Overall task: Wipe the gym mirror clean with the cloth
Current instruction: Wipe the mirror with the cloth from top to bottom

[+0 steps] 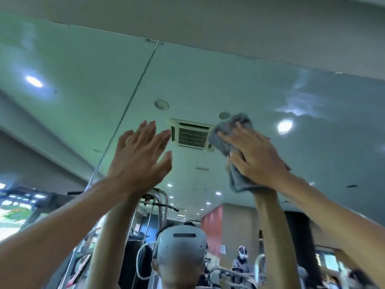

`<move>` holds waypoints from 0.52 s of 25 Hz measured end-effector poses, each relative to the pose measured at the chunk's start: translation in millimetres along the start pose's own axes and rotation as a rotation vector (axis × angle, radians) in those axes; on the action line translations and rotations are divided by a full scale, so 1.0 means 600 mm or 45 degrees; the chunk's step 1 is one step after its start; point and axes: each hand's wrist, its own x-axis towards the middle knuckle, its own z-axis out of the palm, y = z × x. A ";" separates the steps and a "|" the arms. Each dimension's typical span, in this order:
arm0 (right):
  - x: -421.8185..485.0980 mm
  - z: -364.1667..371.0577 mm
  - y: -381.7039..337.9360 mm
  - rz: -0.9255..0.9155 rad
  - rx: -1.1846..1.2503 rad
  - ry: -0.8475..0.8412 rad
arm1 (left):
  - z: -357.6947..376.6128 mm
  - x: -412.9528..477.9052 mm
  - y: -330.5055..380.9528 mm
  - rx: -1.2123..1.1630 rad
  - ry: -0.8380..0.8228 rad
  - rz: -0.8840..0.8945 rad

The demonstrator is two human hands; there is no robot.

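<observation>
High on the gym mirror (208, 80), the right hand (256, 157) presses the grey cloth (227, 132) flat, fingers straight, slightly spread; the left hand (137, 161) is raised alongside, fingers straight, close together.

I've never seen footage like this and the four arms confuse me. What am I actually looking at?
This is one picture, taken by a camera worn on a person's head and tilted up at a big wall mirror. There is no machine, only two bare hands. The left hand is open, fingers straight, raised at the glass; whether it touches, I cannot tell. The right hand presses a grey cloth flat against the mirror. The second pair of arms is a reflection, as is the ceiling vent. A pale smear shows at the upper right.
</observation>
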 end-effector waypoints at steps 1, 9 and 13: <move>-0.012 -0.013 0.016 -0.208 0.010 -0.078 | 0.000 0.002 -0.001 0.001 0.008 0.016; 0.163 -0.009 -0.019 0.640 -0.074 0.037 | -0.013 0.001 -0.033 0.001 0.036 0.156; 0.061 0.012 -0.077 -0.177 -0.051 -0.206 | -0.010 -0.007 -0.037 -0.016 0.019 0.101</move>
